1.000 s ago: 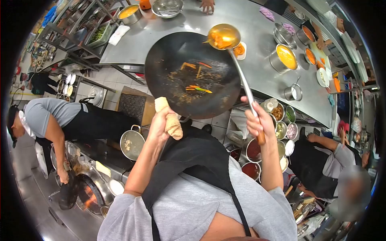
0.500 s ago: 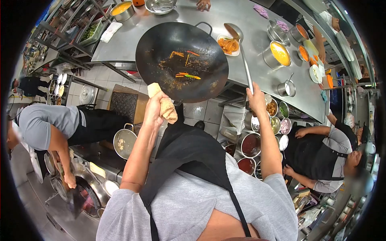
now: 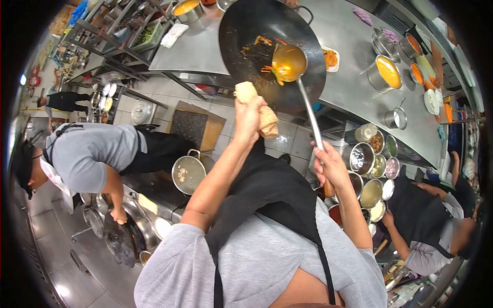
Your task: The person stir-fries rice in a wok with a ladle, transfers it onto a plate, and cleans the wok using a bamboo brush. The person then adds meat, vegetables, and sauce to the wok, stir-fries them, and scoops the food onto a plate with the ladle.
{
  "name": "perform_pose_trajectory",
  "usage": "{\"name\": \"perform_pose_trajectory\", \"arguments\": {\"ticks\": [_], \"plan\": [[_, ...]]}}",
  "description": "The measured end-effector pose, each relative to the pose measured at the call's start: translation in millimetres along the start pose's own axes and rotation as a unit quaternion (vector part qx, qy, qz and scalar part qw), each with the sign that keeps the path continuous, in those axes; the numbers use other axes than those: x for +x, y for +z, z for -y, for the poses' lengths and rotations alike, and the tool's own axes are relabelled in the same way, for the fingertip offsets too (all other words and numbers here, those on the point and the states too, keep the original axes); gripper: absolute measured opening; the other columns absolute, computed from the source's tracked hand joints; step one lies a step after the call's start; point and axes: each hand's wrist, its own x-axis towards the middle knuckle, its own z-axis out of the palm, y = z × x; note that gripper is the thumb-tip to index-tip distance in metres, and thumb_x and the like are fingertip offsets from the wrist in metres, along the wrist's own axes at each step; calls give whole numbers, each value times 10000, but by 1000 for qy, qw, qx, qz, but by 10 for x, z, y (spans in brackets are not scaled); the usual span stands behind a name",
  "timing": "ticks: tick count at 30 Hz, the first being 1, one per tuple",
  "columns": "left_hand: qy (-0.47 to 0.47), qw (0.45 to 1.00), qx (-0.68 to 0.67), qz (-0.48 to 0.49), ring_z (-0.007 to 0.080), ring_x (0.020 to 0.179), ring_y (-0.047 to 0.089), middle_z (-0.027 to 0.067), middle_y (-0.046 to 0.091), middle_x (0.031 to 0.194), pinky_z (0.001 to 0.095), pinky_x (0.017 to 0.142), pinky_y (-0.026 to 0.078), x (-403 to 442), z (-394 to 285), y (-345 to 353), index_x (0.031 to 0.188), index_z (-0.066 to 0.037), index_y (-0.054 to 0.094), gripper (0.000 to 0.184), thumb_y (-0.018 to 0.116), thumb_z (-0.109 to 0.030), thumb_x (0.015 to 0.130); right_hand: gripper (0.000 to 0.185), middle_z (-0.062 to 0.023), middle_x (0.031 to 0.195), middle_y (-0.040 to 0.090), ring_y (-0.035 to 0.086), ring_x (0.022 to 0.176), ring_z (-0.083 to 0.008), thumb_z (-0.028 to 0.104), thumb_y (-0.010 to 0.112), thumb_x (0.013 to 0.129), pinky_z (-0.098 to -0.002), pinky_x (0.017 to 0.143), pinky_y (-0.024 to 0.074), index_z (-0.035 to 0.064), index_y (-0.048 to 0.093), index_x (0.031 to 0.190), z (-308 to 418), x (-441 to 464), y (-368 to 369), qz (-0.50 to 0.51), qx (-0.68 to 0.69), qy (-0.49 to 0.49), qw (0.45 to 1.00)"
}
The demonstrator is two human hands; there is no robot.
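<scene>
A large black wok (image 3: 246, 31) is held over the steel table's edge, a few vegetable strips on its inner surface. My left hand (image 3: 248, 119) is wrapped round a folded tan cloth (image 3: 268, 122) at the wok's near rim; the grip under the cloth is hidden. In my right hand (image 3: 331, 167) is the handle of a long steel ladle (image 3: 309, 110). The ladle's bowl is inside the wok, with orange and green pieces at its lip. Just right of the wok, a white dish (image 3: 336, 60) holds orange food.
Pots of orange sauce stand on the steel table (image 3: 349, 87). Seasoning containers (image 3: 371, 194) crowd my right side. A co-worker (image 3: 92, 154) bends over a stove at the left; another person (image 3: 421, 220) is at the right. A strainer-like pan (image 3: 188, 174) sits left of me.
The ladle has moved from above the white dish into the wok, touching the vegetable strips. My view has shifted, and the wok now appears farther up and right.
</scene>
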Motion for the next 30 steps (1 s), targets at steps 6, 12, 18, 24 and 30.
{"name": "perform_pose_trajectory", "arguments": {"ticks": [6, 12, 18, 24, 30], "plan": [[-69, 997, 6, 26, 176, 599, 599, 49, 560, 743, 327, 529, 521, 84, -35, -167, 908, -69, 524, 121, 585, -29, 811, 405, 18, 576, 401, 411, 325, -73, 255, 363, 1082, -249, 294, 400, 19, 388, 1410, 151, -157, 297, 258, 347, 77, 899], [-193, 978, -82, 16, 180, 562, 595, 34, 568, 708, 336, 506, 522, 5, -98, -430, 933, -70, 538, 153, 630, -46, 813, 448, 12, 581, 392, 412, 320, -68, 243, 329, 1088, -269, 301, 443, -15, 272, 1450, 158, -166, 118, 328, 498, 98, 797], [-225, 972, -61, 3, 193, 593, 620, 53, 600, 730, 345, 531, 544, -31, -219, -711, 937, -67, 538, 138, 611, -93, 823, 389, 21, 572, 408, 408, 336, -67, 228, 432, 1063, -231, 309, 400, 27, 410, 1395, 554, -19, -312, 110, 191, -72, 973], [-216, 976, -34, 7, 175, 597, 617, 50, 589, 722, 324, 546, 538, 303, -359, -906, 897, -54, 548, 81, 592, -60, 830, 423, -105, 666, 596, 592, 460, -217, 181, 611, 934, -370, 453, 497, 60, 505, 1325, 236, 996, -800, -280, -372, -161, 870], [-245, 969, -26, 37, 180, 595, 614, 54, 585, 734, 327, 553, 544, 870, -661, -910, 928, -54, 538, 112, 592, -69, 831, 463, -212, 820, 705, 722, 693, -301, 206, 627, 918, -453, 616, 550, 95, 515, 1354, 348, 1074, -610, -335, -328, -53, 882]]}}
